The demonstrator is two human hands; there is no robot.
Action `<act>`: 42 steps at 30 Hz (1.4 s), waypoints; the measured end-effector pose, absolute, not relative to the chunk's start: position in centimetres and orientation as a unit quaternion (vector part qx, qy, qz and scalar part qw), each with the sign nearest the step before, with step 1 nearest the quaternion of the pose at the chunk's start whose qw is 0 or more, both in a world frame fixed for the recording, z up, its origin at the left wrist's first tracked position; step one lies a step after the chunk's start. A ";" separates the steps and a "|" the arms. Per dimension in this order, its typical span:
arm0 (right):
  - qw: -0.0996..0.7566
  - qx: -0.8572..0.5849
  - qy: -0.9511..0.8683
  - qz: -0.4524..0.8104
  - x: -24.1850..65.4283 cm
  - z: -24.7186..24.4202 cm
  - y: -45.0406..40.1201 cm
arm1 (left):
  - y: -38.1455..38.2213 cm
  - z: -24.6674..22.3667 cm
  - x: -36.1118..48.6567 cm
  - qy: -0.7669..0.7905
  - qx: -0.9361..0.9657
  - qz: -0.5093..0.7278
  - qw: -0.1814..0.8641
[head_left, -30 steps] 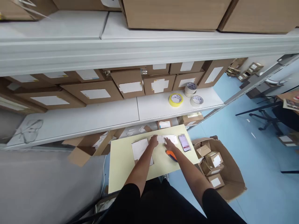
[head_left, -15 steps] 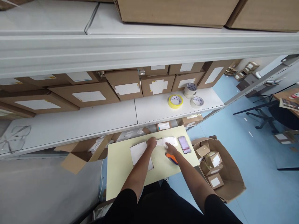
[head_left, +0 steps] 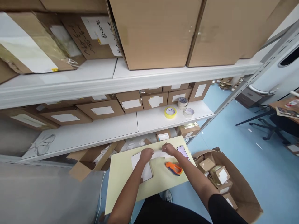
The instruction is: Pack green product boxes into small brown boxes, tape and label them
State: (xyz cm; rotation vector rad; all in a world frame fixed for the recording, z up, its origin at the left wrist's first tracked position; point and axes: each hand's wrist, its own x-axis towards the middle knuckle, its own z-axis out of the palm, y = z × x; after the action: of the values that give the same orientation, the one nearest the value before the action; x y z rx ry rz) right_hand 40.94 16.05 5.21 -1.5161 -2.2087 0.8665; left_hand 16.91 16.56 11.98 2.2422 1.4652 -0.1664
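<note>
A white strip (head_left: 158, 154), likely paper or tape, stretches between my two hands over the pale yellow tabletop (head_left: 123, 171). My left hand (head_left: 146, 154) is closed with its fingertips at the strip's left end. At the other end, my right hand (head_left: 169, 149) pinches the strip from above. A white-faced, flat rectangular piece with brown edges (head_left: 146, 171) lies partly under my left wrist. Near my right forearm rests an orange and dark blue hand tool (head_left: 174, 168) with a looped handle. A phone (head_left: 183, 151) lies beyond that forearm, partly covered by it.
Behind the table stands a grey shelf (head_left: 112, 127) with labelled cardboard boxes. A yellow tape roll (head_left: 170, 112) and several white tape rolls (head_left: 188, 112) sit on it. To the right, a large open carton (head_left: 245, 189) holds small boxes. An open box (head_left: 87, 158) stands on the left.
My view has tilted up and shows more of the upper shelf. Both hands have come up off the tabletop, and the white strip now spans between them. The orange tool is more exposed.
</note>
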 end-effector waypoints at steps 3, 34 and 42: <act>0.177 -0.509 -0.776 0.329 41.8 5.6 16.1 | 15.3 12.5 15.0 0.564 0.788 -0.006 0.246; 0.463 -0.427 -0.495 0.599 35.0 19.2 0.4 | 1.7 21.1 18.2 0.544 0.264 0.626 0.493; 0.480 -0.426 -0.479 0.599 34.8 19.3 -1.0 | 0.2 20.7 18.4 0.547 0.289 0.621 0.480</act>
State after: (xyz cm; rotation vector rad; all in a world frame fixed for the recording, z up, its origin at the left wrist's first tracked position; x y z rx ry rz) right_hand 34.78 -1.05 19.30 -1.0389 -1.1692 1.4610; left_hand 18.43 0.19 20.75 0.7051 1.3351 1.5155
